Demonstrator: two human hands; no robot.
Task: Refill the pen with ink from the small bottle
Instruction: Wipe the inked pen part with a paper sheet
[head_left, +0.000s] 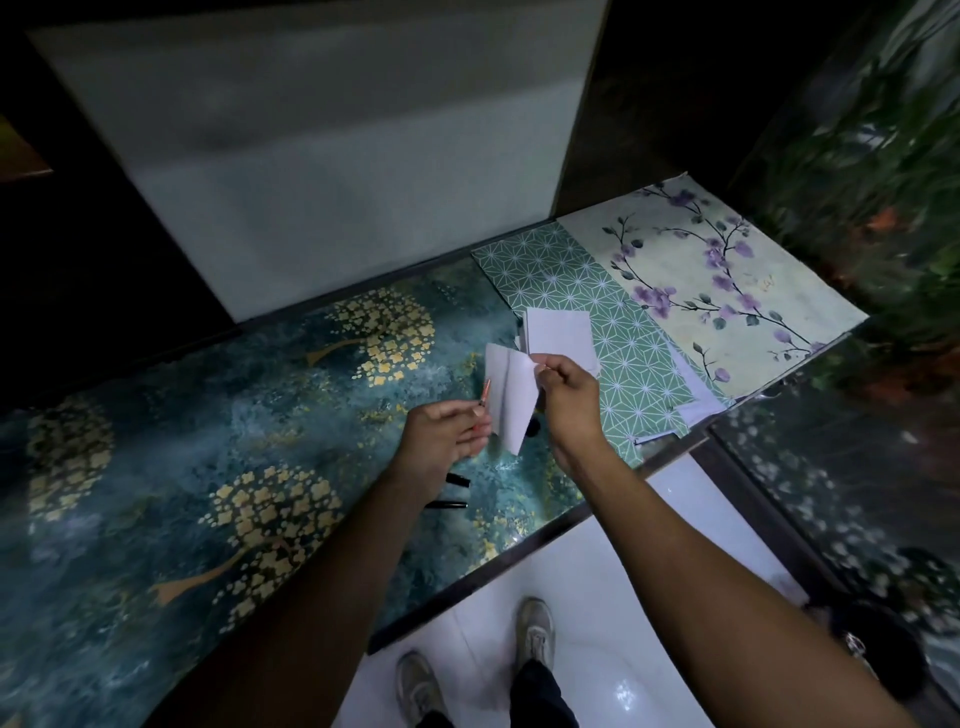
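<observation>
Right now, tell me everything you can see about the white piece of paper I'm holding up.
The white paper is a small plain sheet, creased down its length so it folds into two panels. It hangs above the teal patterned tabletop, pinched at its top corner by the right hand. Its left edge sits beside the thin orange pen part held in the left hand; whether they touch is unclear. No writing or stains show.

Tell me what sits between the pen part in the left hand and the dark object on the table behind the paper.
The white paper, pinched by the right hand, hangs right beside the orange pen part that the left hand holds. It covers most of the dark object; too little shows to tell whether that is the ink bottle.
</observation>
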